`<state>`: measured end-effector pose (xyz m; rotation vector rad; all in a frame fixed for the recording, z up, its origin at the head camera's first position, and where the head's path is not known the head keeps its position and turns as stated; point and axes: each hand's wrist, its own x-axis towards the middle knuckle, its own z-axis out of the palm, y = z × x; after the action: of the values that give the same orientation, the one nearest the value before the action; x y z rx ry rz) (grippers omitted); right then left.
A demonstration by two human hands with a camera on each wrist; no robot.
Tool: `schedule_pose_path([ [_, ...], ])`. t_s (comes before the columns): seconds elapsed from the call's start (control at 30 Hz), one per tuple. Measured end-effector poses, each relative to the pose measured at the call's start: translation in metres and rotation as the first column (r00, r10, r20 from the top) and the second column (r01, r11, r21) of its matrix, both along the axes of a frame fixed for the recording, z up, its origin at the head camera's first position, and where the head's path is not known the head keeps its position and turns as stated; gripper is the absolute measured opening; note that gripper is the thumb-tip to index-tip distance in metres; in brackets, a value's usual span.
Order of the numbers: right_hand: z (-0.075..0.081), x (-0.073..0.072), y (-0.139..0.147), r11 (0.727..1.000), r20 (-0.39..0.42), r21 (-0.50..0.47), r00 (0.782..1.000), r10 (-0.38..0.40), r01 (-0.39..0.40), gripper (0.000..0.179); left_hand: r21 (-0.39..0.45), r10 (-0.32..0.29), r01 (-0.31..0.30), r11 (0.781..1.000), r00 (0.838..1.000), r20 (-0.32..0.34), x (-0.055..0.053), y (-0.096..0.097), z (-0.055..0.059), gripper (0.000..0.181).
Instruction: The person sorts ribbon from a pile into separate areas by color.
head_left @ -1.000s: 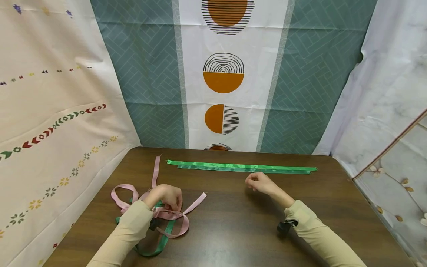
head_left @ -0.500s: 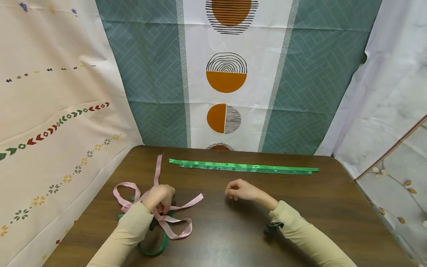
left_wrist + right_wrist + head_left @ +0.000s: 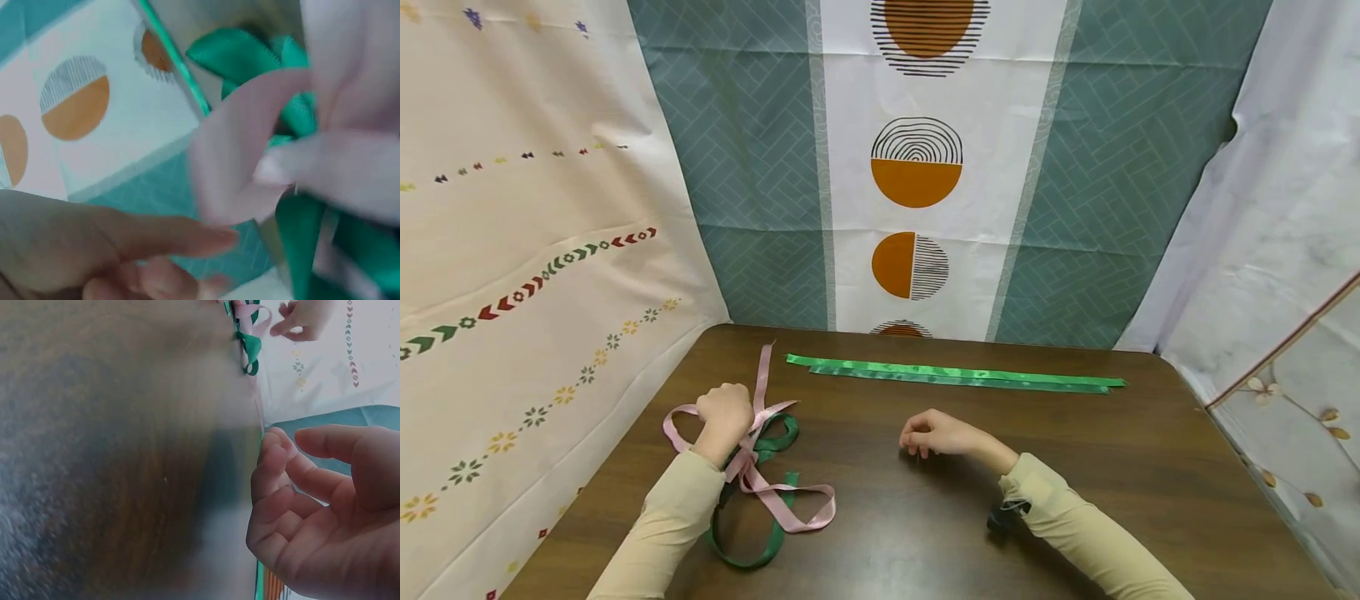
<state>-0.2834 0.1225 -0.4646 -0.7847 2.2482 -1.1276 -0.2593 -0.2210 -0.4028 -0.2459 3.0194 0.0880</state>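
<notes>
My left hand (image 3: 726, 412) hovers over the tangle at the left of the table. In the left wrist view its thumb is stretched out, the fingers bend loosely, and no ribbon shows between them. A pink ribbon (image 3: 797, 521) lies there in loops, knotted or crossed with a dark green ribbon (image 3: 780, 435). Close to the thumb tip, a blurred pink loop (image 3: 219, 150) stands in front of green folds (image 3: 240, 53). Over the middle of the table hangs my right hand (image 3: 943, 435), fingers loosely curled, holding nothing in the right wrist view (image 3: 319, 506).
A bright green ribbon (image 3: 880, 367) and a darker green ribbon (image 3: 925, 377) lie straight, side by side, along the back of the brown table (image 3: 925, 533). Patterned curtains (image 3: 760, 167) stand behind the table and at both sides.
My left hand has moved left and back, off the middle of the tangle. The pink tail that pointed right now lies farther back. My right hand has come left and nearer.
</notes>
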Motion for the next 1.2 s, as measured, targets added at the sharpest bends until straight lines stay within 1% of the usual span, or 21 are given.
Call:
schedule_pose_path([
  [0.03,0.001,0.000,0.001,1.000,0.002,-0.002,1.000,-0.004,0.004,0.022,0.018,-0.038,0.038,0.999,0.999,-0.019,-0.001,0.002,-0.003,0.014],
  [0.1,0.002,0.001,0.002,1.000,0.006,-0.008,1.000,-0.009,0.009,0.022,0.065,-0.139,0.139,0.988,0.990,-0.013,-0.002,0.008,-0.010,0.016],
  [0.13,0.002,0.001,0.003,1.000,0.009,-0.011,1.000,-0.010,0.011,0.022,0.083,-0.190,0.189,0.978,0.982,0.005,-0.003,0.011,-0.012,0.021],
  [0.2,0.003,0.000,0.004,1.000,0.017,-0.021,1.000,-0.015,0.016,0.023,0.109,-0.268,0.259,0.960,0.960,0.081,-0.003,0.018,-0.016,0.028],
  [0.27,0.002,-0.001,0.005,0.999,0.025,-0.036,1.000,-0.017,0.018,0.024,0.123,-0.302,0.285,0.951,0.940,0.159,-0.002,0.024,-0.019,0.027],
  [0.33,0.000,-0.002,0.006,0.999,0.033,-0.045,0.999,-0.016,0.017,0.024,0.114,-0.332,0.315,0.942,0.923,0.194,0.000,0.027,-0.018,0.024],
  [0.4,-0.001,-0.002,0.007,0.998,0.037,-0.052,0.999,-0.016,0.018,0.024,0.159,-0.374,0.346,0.925,0.905,0.203,0.001,0.028,-0.013,0.015],
  [0.47,-0.001,-0.002,0.007,0.999,0.036,-0.051,0.999,-0.017,0.019,0.023,0.238,-0.433,0.387,0.891,0.882,0.187,0.001,0.025,-0.004,0.012],
  [0.53,0.001,-0.002,0.008,0.998,0.036,-0.055,0.999,-0.019,0.021,0.024,0.347,-0.522,0.452,0.822,0.841,0.142,-0.001,0.018,0.010,0.023],
  [0.57,0.003,-0.002,0.008,0.998,0.035,-0.058,0.999,-0.018,0.020,0.024,0.409,-0.565,0.477,0.778,0.816,0.123,-0.002,0.015,0.018,0.029],
  [0.6,0.005,-0.001,0.008,0.997,0.038,-0.068,0.999,-0.017,0.020,0.025,0.472,-0.613,0.507,0.721,0.784,0.095,-0.003,0.010,0.025,0.032],
  [0.67,0.011,0.000,0.007,0.996,0.045,-0.090,0.999,-0.012,0.016,0.027,0.583,-0.692,0.554,0.594,0.722,0.018,-0.007,-0.001,0.040,0.032],
  [0.7,0.015,0.001,0.007,0.995,0.048,-0.101,0.999,-0.004,0.009,0.027,0.630,-0.726,0.581,0.516,0.687,-0.039,-0.008,-0.006,0.046,0.030],
  [0.77,0.023,0.002,0.005,0.992,0.042,-0.126,0.999,0.017,-0.012,0.029,0.721,-0.756,0.592,0.360,0.638,-0.147,-0.010,-0.014,0.058,0.029],
  [0.83,0.030,0.002,0.004,0.990,0.023,-0.140,0.999,0.035,-0.032,0.028,0.768,-0.748,0.604,0.213,0.606,-0.269,-0.011,-0.020,0.067,0.029],
  [0.9,0.038,0.002,0.003,0.986,-0.007,-0.158,0.998,0.054,-0.055,0.026,0.814,-0.721,0.573,0.090,0.602,-0.344,-0.011,-0.019,0.074,0.030],
  [0.93,0.041,0.001,0.002,0.984,-0.021,-0.165,0.998,0.059,-0.062,0.025,0.831,-0.705,0.555,0.045,0.607,-0.367,-0.011,-0.017,0.077,0.031],
  [0.97,0.045,0.001,0.002,0.983,-0.037,-0.170,0.997,0.063,-0.069,0.024,0.837,-0.693,0.547,0.010,0.607,-0.388,-0.010,-0.015,0.080,0.031],
  [1.03,0.053,0.003,0.000,0.977,-0.058,-0.195,0.995,0.079,-0.089,0.022,0.835,-0.685,0.550,-0.035,0.595,-0.421,-0.010,-0.007,0.085,0.031],
  [1.1,0.062,0.005,-0.002,0.973,-0.095,-0.210,0.992,0.082,-0.101,0.019,0.830,-0.688,0.557,-0.042,0.586,-0.428,-0.009,0.003,0.091,0.029],
  [1.2,0.076,0.010,-0.009,0.961,-0.159,-0.251,0.984,0.075,-0.113,0.025,0.815,-0.734,0.579,-0.029,0.541,-0.411,-0.009,0.024,0.098,0.026],
])
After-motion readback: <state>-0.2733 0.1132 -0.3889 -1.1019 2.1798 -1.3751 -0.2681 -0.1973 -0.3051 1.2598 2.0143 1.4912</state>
